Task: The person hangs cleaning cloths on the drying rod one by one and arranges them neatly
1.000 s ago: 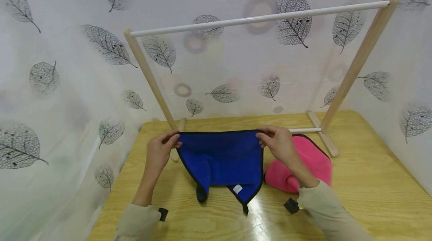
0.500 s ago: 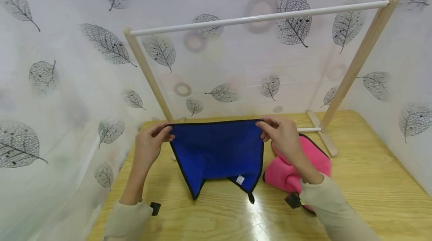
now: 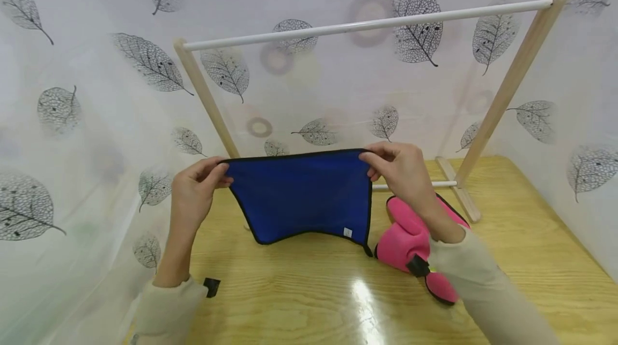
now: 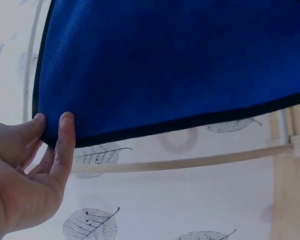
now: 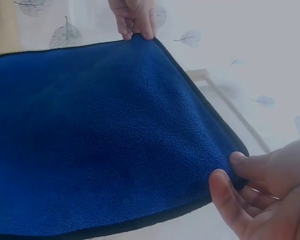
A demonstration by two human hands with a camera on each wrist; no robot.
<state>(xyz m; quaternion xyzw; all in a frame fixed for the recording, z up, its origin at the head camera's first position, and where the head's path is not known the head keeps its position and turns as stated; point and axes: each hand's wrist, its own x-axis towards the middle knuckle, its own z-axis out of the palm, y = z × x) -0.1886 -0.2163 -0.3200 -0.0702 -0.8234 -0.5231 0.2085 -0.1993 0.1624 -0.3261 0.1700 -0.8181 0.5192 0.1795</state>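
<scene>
A blue towel (image 3: 299, 195) with black edging hangs stretched between both hands, its lower edge above the table. My left hand (image 3: 195, 186) pinches its upper left corner; the left wrist view shows thumb and fingers on that corner of the towel (image 4: 165, 65). At the upper right corner, my right hand (image 3: 398, 173) pinches the edge between thumb and fingers. In the right wrist view both hands grip neighbouring corners of the towel (image 5: 105, 135). A small white label (image 3: 347, 232) shows near the lower right corner, beside a black loop.
Behind the towel stands a wooden rack with a white top rail (image 3: 357, 27) and a right post (image 3: 512, 87). A crumpled pink towel (image 3: 398, 243) with black edging lies on the wooden table (image 3: 289, 302), partly under the right forearm. A leaf-patterned curtain surrounds the table.
Both hands have risen, the left also moving outward to the left. The blue towel has lifted with them, and its lower part has unfolded and spread flatter.
</scene>
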